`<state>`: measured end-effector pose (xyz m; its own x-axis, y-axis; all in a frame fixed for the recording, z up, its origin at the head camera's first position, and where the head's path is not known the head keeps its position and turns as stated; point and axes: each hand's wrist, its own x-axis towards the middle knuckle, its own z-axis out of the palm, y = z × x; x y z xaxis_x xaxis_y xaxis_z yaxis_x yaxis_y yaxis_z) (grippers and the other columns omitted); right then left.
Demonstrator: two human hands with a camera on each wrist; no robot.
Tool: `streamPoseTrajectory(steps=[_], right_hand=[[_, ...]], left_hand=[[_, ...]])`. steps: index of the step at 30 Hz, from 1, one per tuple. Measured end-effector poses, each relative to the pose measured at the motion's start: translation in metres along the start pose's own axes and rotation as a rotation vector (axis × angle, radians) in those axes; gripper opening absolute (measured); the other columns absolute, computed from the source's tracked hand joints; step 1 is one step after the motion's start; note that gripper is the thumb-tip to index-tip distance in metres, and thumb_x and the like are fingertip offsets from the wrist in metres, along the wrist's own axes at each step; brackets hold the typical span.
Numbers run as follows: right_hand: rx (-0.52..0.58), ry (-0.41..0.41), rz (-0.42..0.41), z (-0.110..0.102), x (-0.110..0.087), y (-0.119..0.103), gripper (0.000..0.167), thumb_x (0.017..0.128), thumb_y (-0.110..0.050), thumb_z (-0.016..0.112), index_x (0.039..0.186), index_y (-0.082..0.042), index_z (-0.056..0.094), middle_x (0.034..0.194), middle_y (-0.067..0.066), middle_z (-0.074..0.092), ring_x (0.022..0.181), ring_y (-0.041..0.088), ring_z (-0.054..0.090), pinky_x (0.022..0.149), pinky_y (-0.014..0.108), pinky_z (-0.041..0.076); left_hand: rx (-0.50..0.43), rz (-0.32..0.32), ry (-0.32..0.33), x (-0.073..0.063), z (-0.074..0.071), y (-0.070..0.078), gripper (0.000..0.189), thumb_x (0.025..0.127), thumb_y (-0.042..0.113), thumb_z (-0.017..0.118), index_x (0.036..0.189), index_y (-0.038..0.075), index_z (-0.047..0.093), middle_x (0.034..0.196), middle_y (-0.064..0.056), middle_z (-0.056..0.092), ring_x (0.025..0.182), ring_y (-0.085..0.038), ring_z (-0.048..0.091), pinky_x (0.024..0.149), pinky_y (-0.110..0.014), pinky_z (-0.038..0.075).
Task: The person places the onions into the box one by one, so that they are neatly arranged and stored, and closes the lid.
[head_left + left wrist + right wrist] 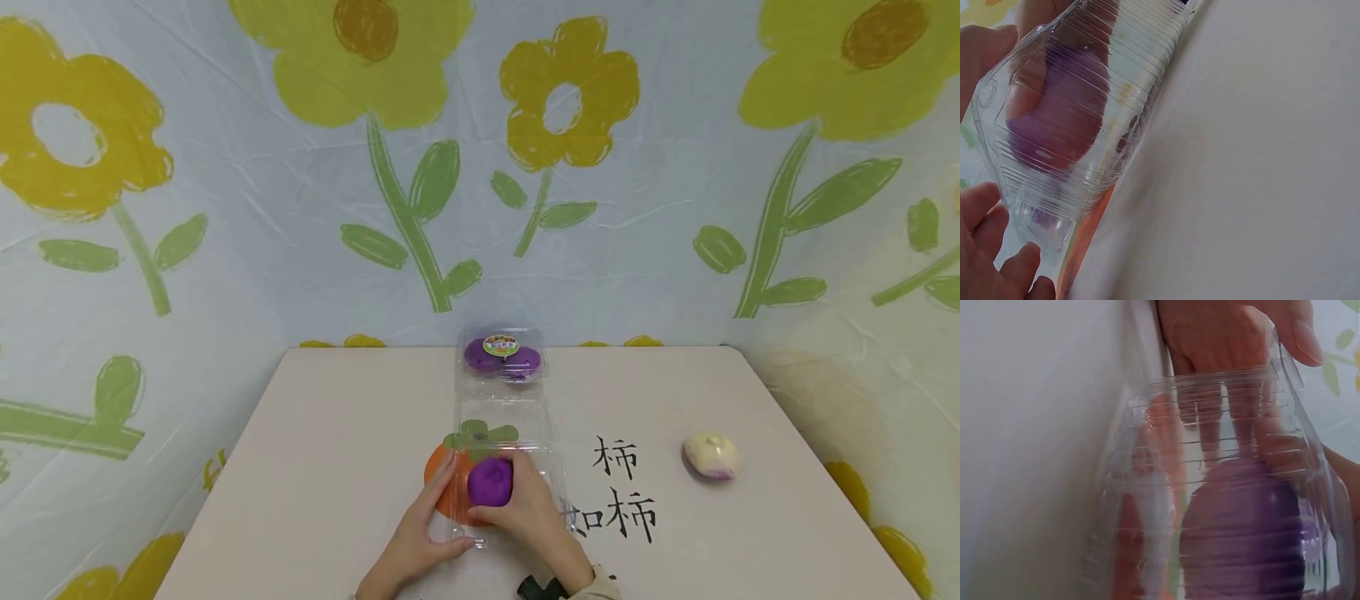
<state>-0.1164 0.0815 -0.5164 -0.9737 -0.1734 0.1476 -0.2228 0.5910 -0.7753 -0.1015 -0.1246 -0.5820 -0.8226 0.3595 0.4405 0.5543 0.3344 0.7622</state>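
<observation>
Purple ball [491,483] sits in my right hand [528,504], whose thumb and fingers grip it from the right, inside or just over the near tray of the open clear container [557,492]; whether it touches the base, I cannot tell. From where I watch, the relation that counts is this: the ball lies left of the right palm and between both hands, the right one nearer. It looks nearly round, so I read no long axis in it, while the container runs lengthwise toward the back edge of the worktop [360,417]. My left hand [420,533] has its fingers stretched along the tray's left wall, thumb spread apart at the near rim. Two purple pieces [483,357] show through clear plastic at the worktop's back edge; a cream-coloured piece [712,456] lies well apart, toward the right edge.
</observation>
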Motion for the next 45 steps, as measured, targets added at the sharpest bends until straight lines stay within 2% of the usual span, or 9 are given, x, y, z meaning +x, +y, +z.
streamPoseTrajectory(steps=[4, 11, 19, 25, 30, 33, 36, 41, 45], right_hand=[[-0.019, -0.005, -0.013, 0.005, 0.0, 0.0, 0.092, 0.059, -0.034, 0.096, 0.127, 0.002, 0.046, 0.117, 0.014, 0.056, 0.1, 0.029, 0.06, 0.082, 0.047, 0.054], [-0.156, -0.016, -0.046, 0.014, -0.001, 0.0, 0.09, 0.059, -0.039, 0.095, 0.123, 0.001, 0.047, 0.109, 0.011, 0.058, 0.098, 0.028, 0.06, 0.083, 0.047, 0.052], [-0.151, 0.007, -0.067, 0.007, -0.004, -0.003, 0.095, 0.058, -0.04, 0.095, 0.126, 0.004, 0.046, 0.115, 0.014, 0.054, 0.105, 0.029, 0.056, 0.088, 0.049, 0.053], [-0.07, 0.0, -0.053, -0.01, -0.006, -0.007, 0.099, 0.058, -0.036, 0.096, 0.132, 0.004, 0.044, 0.122, 0.019, 0.052, 0.108, 0.033, 0.058, 0.091, 0.051, 0.052], [0.011, -0.047, 0.024, -0.034, -0.009, -0.013, 0.096, 0.064, -0.037, 0.094, 0.136, 0.0, 0.042, 0.127, 0.02, 0.053, 0.111, 0.036, 0.06, 0.094, 0.052, 0.052], [0.056, -0.046, 0.06, -0.049, -0.01, -0.014, 0.094, 0.065, -0.036, 0.093, 0.136, 0.0, 0.044, 0.129, 0.021, 0.055, 0.117, 0.038, 0.057, 0.098, 0.058, 0.047], [0.147, -0.038, 0.065, -0.064, -0.012, -0.011, 0.09, 0.065, -0.032, 0.093, 0.135, -0.001, 0.048, 0.131, 0.015, 0.057, 0.123, 0.035, 0.054, 0.105, 0.056, 0.043], [0.335, -0.045, -0.052, -0.089, -0.012, 0.008, 0.078, 0.071, -0.017, 0.09, 0.136, -0.003, 0.048, 0.133, 0.01, 0.055, 0.127, 0.031, 0.052, 0.112, 0.036, 0.037], [0.419, -0.009, -0.18, -0.106, -0.014, 0.026, 0.069, 0.079, -0.005, 0.082, 0.137, 0.001, 0.044, 0.134, 0.015, 0.053, 0.127, 0.027, 0.052, 0.11, 0.021, 0.036]], left_hand=[[-0.015, -0.002, 0.001, 0.0, -0.001, 0.0, 0.097, 0.079, 0.035, 0.083, 0.155, 0.005, 0.03, 0.163, -0.013, 0.024, 0.148, -0.023, 0.024, 0.115, -0.022, 0.021], [-0.016, -0.001, -0.009, 0.0, 0.001, -0.002, 0.099, 0.079, 0.036, 0.084, 0.156, 0.007, 0.029, 0.163, -0.01, 0.022, 0.148, -0.023, 0.023, 0.115, -0.023, 0.02], [-0.005, -0.008, -0.004, 0.0, 0.002, -0.001, 0.099, 0.079, 0.037, 0.084, 0.156, 0.007, 0.029, 0.163, -0.011, 0.022, 0.148, -0.025, 0.024, 0.115, -0.028, 0.022], [0.003, -0.016, -0.001, -0.002, 0.002, -0.001, 0.099, 0.079, 0.038, 0.084, 0.156, 0.008, 0.029, 0.163, -0.01, 0.023, 0.148, -0.026, 0.024, 0.115, -0.03, 0.023], [0.008, -0.01, 0.0, -0.001, 0.001, 0.0, 0.099, 0.078, 0.037, 0.084, 0.156, 0.008, 0.029, 0.163, -0.01, 0.023, 0.148, -0.025, 0.024, 0.115, -0.029, 0.022], [0.018, 0.004, 0.003, -0.001, 0.0, 0.0, 0.1, 0.078, 0.035, 0.084, 0.156, 0.006, 0.029, 0.163, -0.013, 0.023, 0.148, -0.025, 0.024, 0.115, -0.032, 0.023], [0.019, 0.015, 0.001, -0.001, 0.001, -0.001, 0.1, 0.077, 0.034, 0.085, 0.155, 0.005, 0.029, 0.163, -0.014, 0.023, 0.148, -0.025, 0.024, 0.115, -0.033, 0.023], [0.011, 0.027, 0.003, 0.0, 0.0, -0.002, 0.1, 0.077, 0.032, 0.085, 0.155, 0.003, 0.029, 0.163, -0.014, 0.022, 0.148, -0.026, 0.024, 0.116, -0.03, 0.021], [0.008, 0.03, 0.006, 0.001, 0.0, -0.003, 0.101, 0.076, 0.03, 0.086, 0.155, 0.003, 0.029, 0.163, -0.014, 0.023, 0.148, -0.026, 0.023, 0.115, -0.029, 0.02]])
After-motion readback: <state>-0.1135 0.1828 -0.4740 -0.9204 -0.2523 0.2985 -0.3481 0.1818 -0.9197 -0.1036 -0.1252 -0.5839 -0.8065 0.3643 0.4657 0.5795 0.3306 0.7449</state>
